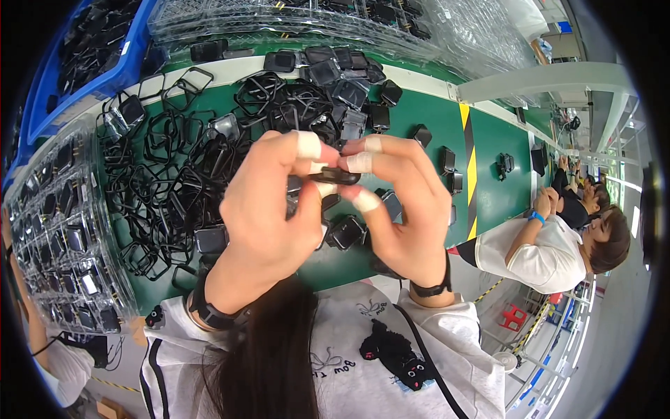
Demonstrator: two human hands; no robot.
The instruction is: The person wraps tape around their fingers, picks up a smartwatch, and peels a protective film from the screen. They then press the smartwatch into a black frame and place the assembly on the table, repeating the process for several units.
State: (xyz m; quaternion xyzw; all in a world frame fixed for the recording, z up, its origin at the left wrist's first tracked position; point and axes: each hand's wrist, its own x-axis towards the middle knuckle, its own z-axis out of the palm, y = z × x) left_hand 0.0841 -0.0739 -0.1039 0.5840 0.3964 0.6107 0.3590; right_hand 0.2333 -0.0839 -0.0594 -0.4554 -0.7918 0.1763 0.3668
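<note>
The person's left hand and right hand, I saw, were both closed on a small black piece, pinched between taped fingertips. Left of those fingers lay heaped black frames; beyond, a blue bin.

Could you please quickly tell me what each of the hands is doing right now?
Left hand: closed, pinching the small black casing with taped fingertips.
Right hand: closed, pinching the same casing from its other side.
</note>
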